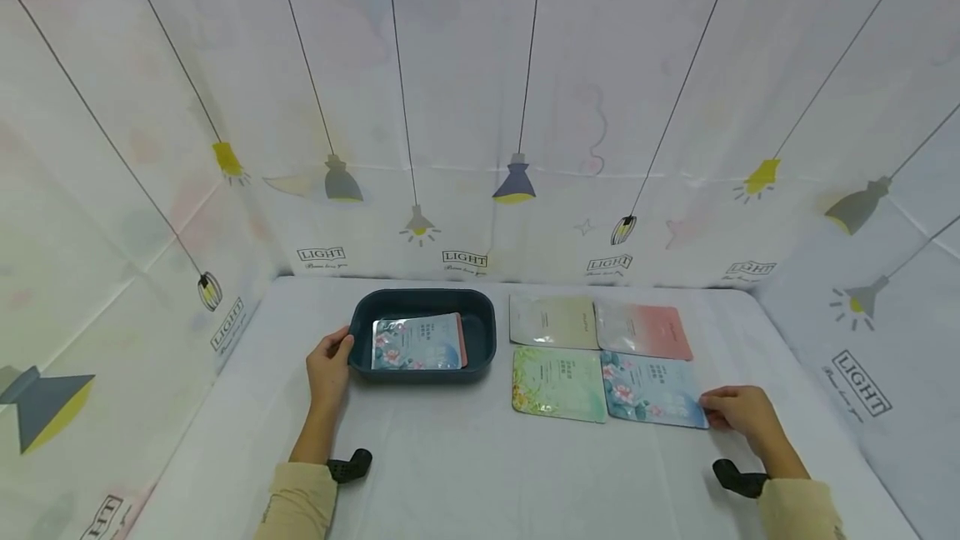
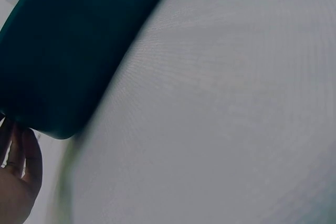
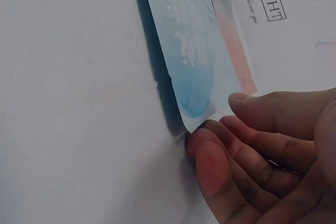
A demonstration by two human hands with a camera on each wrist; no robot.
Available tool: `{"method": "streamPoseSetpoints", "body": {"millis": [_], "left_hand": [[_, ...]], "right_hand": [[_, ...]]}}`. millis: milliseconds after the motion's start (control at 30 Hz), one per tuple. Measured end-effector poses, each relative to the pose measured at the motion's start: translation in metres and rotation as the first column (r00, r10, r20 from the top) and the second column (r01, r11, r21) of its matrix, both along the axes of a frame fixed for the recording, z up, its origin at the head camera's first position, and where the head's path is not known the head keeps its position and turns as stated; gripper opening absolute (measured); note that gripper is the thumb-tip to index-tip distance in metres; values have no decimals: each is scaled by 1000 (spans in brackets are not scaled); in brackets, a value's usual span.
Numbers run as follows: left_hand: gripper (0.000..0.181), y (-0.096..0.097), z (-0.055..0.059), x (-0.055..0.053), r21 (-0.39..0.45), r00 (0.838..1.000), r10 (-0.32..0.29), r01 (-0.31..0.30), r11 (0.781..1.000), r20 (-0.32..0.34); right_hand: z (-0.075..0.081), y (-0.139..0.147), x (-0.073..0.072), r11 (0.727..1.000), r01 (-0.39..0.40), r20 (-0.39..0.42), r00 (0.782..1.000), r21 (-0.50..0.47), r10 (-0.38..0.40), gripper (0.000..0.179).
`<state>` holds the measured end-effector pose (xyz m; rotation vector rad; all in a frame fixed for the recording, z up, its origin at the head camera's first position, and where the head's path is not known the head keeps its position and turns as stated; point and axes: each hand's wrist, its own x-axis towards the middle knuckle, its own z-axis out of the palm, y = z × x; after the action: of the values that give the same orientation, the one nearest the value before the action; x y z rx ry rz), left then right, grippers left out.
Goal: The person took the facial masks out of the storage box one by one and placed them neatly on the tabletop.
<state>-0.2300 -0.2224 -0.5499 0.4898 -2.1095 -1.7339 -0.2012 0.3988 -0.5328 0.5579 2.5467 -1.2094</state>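
On the left of the table, a dark teal plastic tub (image 1: 423, 377) holds a blue floral sheet mask packet (image 1: 416, 343), with a pinkish edge showing beneath it. My left hand (image 1: 328, 365) grips the tub's left rim, thumb toward the top; the left wrist view catches its fingers (image 2: 32, 156) against the tub wall. At the right, my right hand (image 1: 742, 411) pinches the right end of another blue floral sheet mask packet (image 1: 652, 390). Close up, the thumb lies over this packet's corner (image 3: 194, 93) and the other fingers curl below it.
Beside the held packet lies a green packet (image 1: 558, 383). Behind them are a beige packet (image 1: 552, 321) and a pink packet (image 1: 645, 329), edges touching or slightly overlapping. A white cloth covers the table (image 1: 540, 482), and lamp-printed curtains (image 1: 465, 107) enclose its back and sides.
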Motion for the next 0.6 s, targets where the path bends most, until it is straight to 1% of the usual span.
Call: {"method": "streamPoseSetpoints", "body": {"millis": [133, 300, 367, 533, 600], "left_hand": [[31, -1, -1, 0, -2, 1000, 2, -2, 1000, 10], [32, 0, -1, 1, -8, 1000, 0, 0, 1000, 7], [33, 0, -1, 1, -8, 1000, -1, 1, 1000, 1], [33, -1, 0, 0, -10, 1000, -2, 2, 1000, -9], [34, -1, -1, 0, -14, 1000, -1, 1, 1000, -8]], "right_hand": [[4, -1, 1, 1000, 2, -5, 1000, 2, -2, 40], [7, -4, -4, 1000, 14, -3, 1000, -12, -14, 49], [7, -6, -7, 999, 46, -3, 999, -14, -46, 50], [15, -16, -12, 999, 38, -19, 999, -29, -38, 53], [21, -22, -12, 999, 5, -25, 1000, -49, -6, 59]]}}
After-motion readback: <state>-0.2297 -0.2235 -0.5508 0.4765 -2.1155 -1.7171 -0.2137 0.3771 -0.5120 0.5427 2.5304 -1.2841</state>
